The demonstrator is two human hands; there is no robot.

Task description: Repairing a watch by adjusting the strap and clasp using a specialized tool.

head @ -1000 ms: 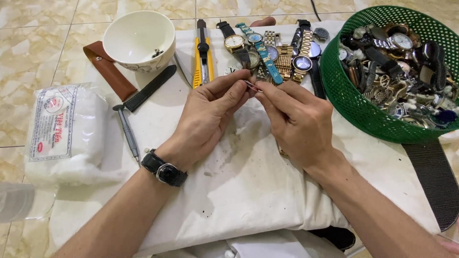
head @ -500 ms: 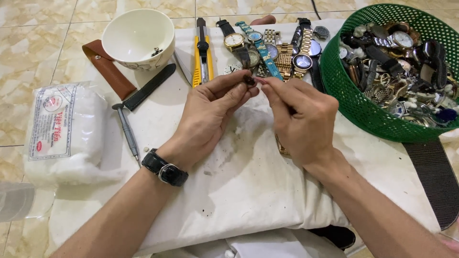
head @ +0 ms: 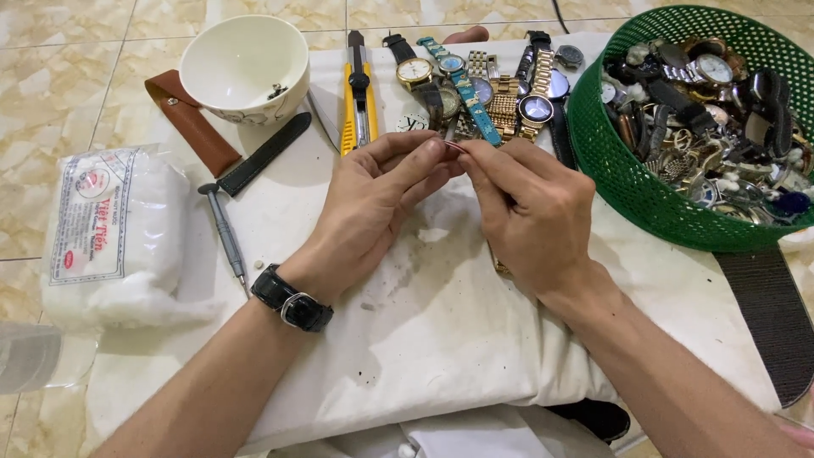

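- The left hand [head: 373, 203] and the right hand [head: 530, 212] meet above the white cloth [head: 441, 339]. Both pinch one tiny thin part [head: 453, 146] between the fingertips; what it is, I cannot tell.
- The part is held in the air, just before the row of wristwatches [head: 475, 89].
- The step seems to be fine handling of this small piece, with fingers narrow.
- I think the next move needs a steady, light grip, because the piece could easily slip.
- A green basket [head: 610, 161] of watches stands at the right, and a white bowl [head: 242, 64] and a small screwdriver [head: 225, 233] at the left.

Two hands [head: 373, 195], one white bowl [head: 244, 64], one green basket [head: 619, 170], one yellow utility knife [head: 359, 102], one screwdriver [head: 225, 233], one cotton pack [head: 114, 229].
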